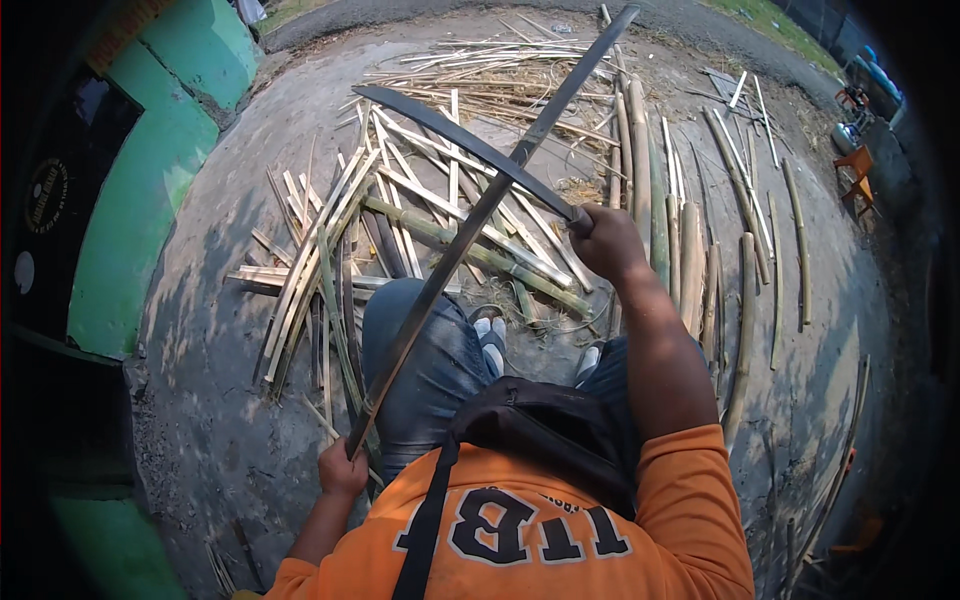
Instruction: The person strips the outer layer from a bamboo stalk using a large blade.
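My right hand is closed around the handle of a machete, whose long dark curved blade points to the far left. My left hand, low on the left, grips the near end of a long dark bamboo strip. The strip slants up and away past my left knee to the far right. Blade and strip cross ahead of my knees; whether the edge bites into the strip cannot be made out. Beneath them lies a thick greenish bamboo pole with pale split bamboo strips leaning over it.
More split strips are heaped at the far side. Several whole bamboo poles lie lengthwise on the concrete ground to the right. A green wall stands at the left. An orange chair is at the far right. A black waist bag rests on my lap.
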{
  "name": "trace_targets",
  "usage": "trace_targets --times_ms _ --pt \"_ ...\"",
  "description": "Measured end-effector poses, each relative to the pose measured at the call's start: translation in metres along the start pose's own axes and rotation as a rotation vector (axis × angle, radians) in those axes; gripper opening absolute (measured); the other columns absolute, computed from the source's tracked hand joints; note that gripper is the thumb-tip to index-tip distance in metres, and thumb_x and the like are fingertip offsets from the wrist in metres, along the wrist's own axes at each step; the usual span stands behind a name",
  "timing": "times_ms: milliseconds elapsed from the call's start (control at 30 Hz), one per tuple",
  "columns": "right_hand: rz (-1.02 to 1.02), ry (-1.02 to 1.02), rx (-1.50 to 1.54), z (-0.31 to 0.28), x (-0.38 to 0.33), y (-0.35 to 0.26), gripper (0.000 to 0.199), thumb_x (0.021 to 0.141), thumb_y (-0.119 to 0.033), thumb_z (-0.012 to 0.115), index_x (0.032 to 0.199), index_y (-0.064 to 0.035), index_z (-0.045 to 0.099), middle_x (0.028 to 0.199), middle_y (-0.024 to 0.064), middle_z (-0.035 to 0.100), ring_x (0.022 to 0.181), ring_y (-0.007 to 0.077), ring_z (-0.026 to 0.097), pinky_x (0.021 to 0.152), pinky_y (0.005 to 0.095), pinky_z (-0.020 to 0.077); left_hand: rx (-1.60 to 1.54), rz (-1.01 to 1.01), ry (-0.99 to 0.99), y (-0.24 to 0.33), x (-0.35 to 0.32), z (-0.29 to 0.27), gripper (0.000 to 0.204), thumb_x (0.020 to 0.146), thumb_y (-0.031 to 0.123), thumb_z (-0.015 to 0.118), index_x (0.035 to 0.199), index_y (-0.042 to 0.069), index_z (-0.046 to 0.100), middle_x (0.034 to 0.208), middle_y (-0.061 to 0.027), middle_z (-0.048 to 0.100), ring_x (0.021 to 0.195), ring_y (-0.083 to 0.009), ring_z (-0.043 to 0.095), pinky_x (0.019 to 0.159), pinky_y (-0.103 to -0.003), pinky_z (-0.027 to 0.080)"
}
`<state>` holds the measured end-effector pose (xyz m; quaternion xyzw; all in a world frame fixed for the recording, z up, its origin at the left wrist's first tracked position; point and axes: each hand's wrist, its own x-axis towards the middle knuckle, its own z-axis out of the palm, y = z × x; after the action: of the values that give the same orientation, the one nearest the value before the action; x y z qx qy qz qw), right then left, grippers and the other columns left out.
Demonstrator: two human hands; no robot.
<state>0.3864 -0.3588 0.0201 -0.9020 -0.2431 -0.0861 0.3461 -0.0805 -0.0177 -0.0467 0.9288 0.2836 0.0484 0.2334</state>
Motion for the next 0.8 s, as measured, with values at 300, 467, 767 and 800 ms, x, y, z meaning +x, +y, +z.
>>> trace_targets --times_ms 300,467,767,800 --pt "-0.367 -0.184 -0.127 0.008 -0.023 -0.042 0.014 0.081 -0.022 0.073 0.079 -0.0118 0.064 0.071 0.0153 0.065 0.071 0.0416 0.066 0.068 0.0526 0.0532 -0.018 -0.004 -0.005 -0.005 -0.001 0.005 0.015 0.083 0.015 0.068 0.081 0.001 0.064 0.074 -0.0247 0.067 0.075 -0.05 0.067 0.066 -0.054 0.053" --pt "-0.376 -0.143 -0.211 0.003 -0.007 -0.028 0.018 0.083 -0.023 0.073 0.075 -0.0104 0.064 0.067 0.0164 0.064 0.072 0.041 0.069 0.07 0.0518 0.0546 -0.07 -0.021 0.031 0.006 0.002 0.001 0.014 0.083 0.015 0.068 0.083 0.001 0.066 0.075 -0.0252 0.067 0.076 -0.0495 0.068 0.067 -0.053 0.054" --pt "-0.056 -0.044 0.086 -0.01 -0.007 -0.004 0.024 0.098 -0.029 0.064 0.091 -0.0083 0.074 0.083 0.0227 0.071 0.079 0.0448 0.07 0.072 0.0528 0.0561 -0.033 -0.024 0.034 0.002 -0.002 0.005 0.015 0.083 0.015 0.069 0.082 0.001 0.065 0.074 -0.0252 0.066 0.076 -0.0503 0.067 0.065 -0.053 0.053" --pt "-0.127 -0.069 0.055 -0.007 -0.011 -0.011 0.024 0.098 -0.03 0.064 0.09 -0.0094 0.074 0.079 0.0213 0.07 0.075 0.0455 0.069 0.072 0.052 0.056 -0.034 -0.023 0.03 0.002 -0.001 0.006 0.015 0.083 0.015 0.069 0.082 0.001 0.065 0.074 -0.0252 0.066 0.076 -0.0503 0.067 0.065 -0.053 0.053"
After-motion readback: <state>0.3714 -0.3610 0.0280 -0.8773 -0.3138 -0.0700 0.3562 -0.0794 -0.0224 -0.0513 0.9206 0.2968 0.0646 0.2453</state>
